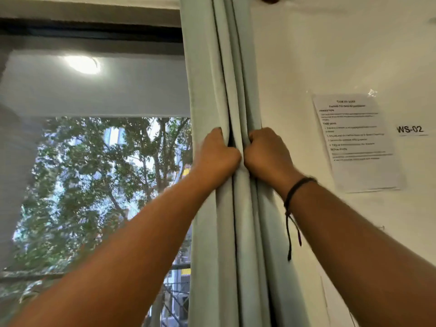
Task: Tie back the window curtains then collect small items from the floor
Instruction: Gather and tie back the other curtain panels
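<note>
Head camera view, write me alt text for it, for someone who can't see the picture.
Two bare hands, left hand and right hand, grip a gathered pale green curtain side by side at the right edge of a window showing trees. On the white wall to the right hang a printed instruction sheet and a WS-02 label.

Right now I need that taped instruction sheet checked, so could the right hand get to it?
Probably yes. The printed paper sheet hangs on the bare white wall just beside the right hand, with nothing between them, but that hand must first release the pale green curtain.
</note>
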Demonstrator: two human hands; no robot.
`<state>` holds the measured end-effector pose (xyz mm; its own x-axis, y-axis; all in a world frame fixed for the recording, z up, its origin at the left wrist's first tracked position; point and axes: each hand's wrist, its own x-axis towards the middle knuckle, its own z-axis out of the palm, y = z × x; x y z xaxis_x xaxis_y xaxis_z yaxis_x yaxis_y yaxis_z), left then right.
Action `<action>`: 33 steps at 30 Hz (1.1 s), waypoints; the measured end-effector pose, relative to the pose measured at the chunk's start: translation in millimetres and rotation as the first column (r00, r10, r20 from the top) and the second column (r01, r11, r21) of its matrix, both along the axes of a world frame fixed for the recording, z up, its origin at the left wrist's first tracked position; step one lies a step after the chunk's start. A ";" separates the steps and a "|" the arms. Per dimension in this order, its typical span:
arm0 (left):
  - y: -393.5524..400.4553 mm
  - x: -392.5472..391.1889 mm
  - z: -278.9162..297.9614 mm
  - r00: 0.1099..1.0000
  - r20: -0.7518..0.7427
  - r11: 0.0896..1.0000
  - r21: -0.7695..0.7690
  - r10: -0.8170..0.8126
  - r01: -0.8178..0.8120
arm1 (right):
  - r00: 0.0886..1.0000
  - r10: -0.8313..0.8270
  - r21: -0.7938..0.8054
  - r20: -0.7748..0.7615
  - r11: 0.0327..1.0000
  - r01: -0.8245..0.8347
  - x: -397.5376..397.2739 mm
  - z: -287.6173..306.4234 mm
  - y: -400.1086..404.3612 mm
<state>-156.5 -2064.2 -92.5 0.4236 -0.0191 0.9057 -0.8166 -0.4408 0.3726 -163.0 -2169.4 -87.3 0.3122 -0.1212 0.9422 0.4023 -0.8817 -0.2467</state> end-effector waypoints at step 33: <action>48.6 -0.8 -330.9 0.997 -0.057 0.997 -0.058 0.048 -0.051 | 0.901 0.112 0.322 -0.419 0.946 0.033 -11.6 -327.1 44.5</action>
